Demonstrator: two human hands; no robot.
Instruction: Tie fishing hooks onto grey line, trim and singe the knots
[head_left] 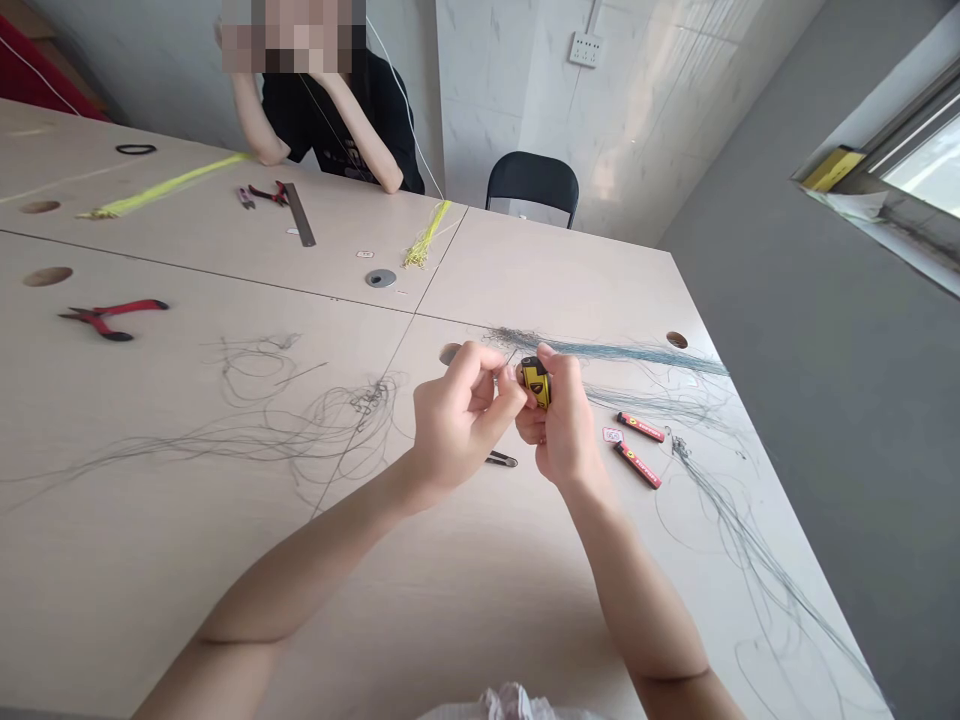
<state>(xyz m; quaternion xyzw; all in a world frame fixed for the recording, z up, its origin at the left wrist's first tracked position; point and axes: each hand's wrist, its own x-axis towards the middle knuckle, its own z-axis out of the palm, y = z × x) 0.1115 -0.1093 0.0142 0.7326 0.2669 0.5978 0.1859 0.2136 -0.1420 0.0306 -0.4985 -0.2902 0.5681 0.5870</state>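
My right hand is wrapped around a yellow and black lighter, with the thumb at its top. Close beside it on the left, my left hand pinches thumb and forefinger together; what sits between them is too fine to make out. Both hands are above the table, fingertips almost meeting. Just behind them lies a bundle of blue-green thin lines with a dark tangled end. Partly hidden beneath my hands is a small dark metal tool. Two red lighters lie right of my right hand.
Loose grey lines spread left, near red-handled pliers. Another bundle of lines trails along the right edge. Across the table sits a person in black, near yellow bundles and a metal ruler. A black chair stands behind.
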